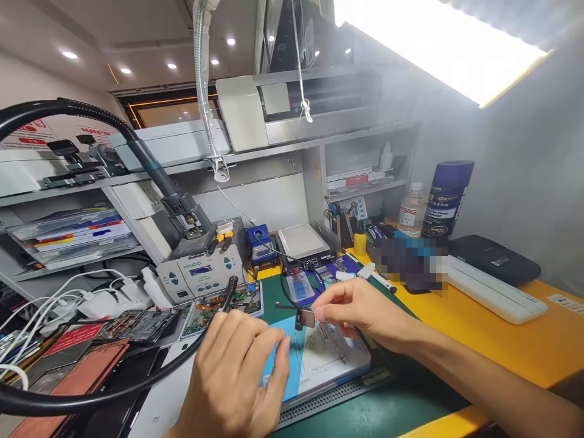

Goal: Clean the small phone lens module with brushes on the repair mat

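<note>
My right hand (353, 307) pinches a small silver rectangular part (308, 317) between thumb and fingers. It has a black end (298, 319), with a thin dark strip reaching left from it. This part is held over a white and light-blue pad (326, 356) printed with faint drawings. My left hand (237, 371) is in the near foreground, back of the hand toward me. Its fingers curl inward and the thumb tip lies close to the index fingertip; anything between them is hidden. A black hose (150, 380) passes behind the left hand, and its ribbed end (232, 289) shows above the knuckles.
A grey hot-air station (201, 274) stands behind a tray of circuit boards (246, 299). Phone parts (86, 371) lie at left. A flat grey-topped device (303, 241) sits at the back. On the right are a blue spray can (444, 201) and a white bar-shaped case (495, 289).
</note>
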### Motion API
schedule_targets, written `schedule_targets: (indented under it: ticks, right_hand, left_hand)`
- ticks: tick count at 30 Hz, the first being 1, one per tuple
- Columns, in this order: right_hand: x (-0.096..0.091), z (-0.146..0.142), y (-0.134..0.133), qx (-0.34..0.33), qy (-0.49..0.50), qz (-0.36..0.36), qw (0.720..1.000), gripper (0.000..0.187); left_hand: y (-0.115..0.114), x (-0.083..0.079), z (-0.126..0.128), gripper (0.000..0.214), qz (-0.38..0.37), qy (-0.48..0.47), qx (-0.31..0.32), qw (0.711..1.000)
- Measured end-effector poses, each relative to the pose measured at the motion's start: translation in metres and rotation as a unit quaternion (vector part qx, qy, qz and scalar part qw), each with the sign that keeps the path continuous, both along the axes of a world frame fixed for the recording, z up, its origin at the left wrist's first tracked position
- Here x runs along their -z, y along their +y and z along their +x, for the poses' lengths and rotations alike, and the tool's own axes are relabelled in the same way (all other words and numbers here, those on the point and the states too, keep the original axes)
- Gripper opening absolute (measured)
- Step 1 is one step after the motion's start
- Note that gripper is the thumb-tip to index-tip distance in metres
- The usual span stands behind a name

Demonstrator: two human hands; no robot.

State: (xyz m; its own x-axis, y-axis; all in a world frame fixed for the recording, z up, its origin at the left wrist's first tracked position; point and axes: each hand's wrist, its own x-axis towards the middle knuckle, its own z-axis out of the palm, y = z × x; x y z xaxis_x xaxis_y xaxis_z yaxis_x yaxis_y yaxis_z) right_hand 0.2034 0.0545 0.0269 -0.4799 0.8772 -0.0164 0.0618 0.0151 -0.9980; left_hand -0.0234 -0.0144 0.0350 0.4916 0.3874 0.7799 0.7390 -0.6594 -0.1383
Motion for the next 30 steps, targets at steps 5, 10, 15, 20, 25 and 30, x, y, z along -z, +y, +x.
schedule_targets:
  ticks: [5, 10, 15, 20, 25, 30]
  right_hand:
    - [0.0, -0.002, 0.001, -0.021, 0.059, -0.09, 0.994, 0.015]
    - [-0.001, -0.001, 0.001, -0.058, 0.096, -0.163, 0.98, 0.015]
    - [0.001, 0.0, 0.003, -0.077, 0.102, -0.197, 0.972, 0.013]
    - [0.002, -0.001, 0.001, -0.076, 0.091, -0.187, 0.975, 0.014]
    - [0.001, -0.002, 0.0, -0.059, 0.062, -0.137, 0.987, 0.019]
    - [-0.002, -0.001, -0.004, -0.059, 0.023, -0.059, 0.996, 0.032]
  left_hand:
    - [0.004, 0.011, -0.001, 0.027, -0.203, -0.096, 0.009, 0.974]
    - [0.016, 0.015, -0.001, 0.038, -0.199, -0.091, 0.059, 0.974]
    - [0.019, 0.019, -0.002, 0.029, -0.195, -0.1, 0.088, 0.972]
    - [0.017, 0.024, -0.003, 0.027, -0.22, -0.125, 0.078, 0.964]
    - [0.012, 0.029, -0.005, 0.029, -0.227, -0.135, 0.059, 0.963]
    - [0.012, 0.033, -0.006, 0.03, -0.215, -0.147, 0.059, 0.964]
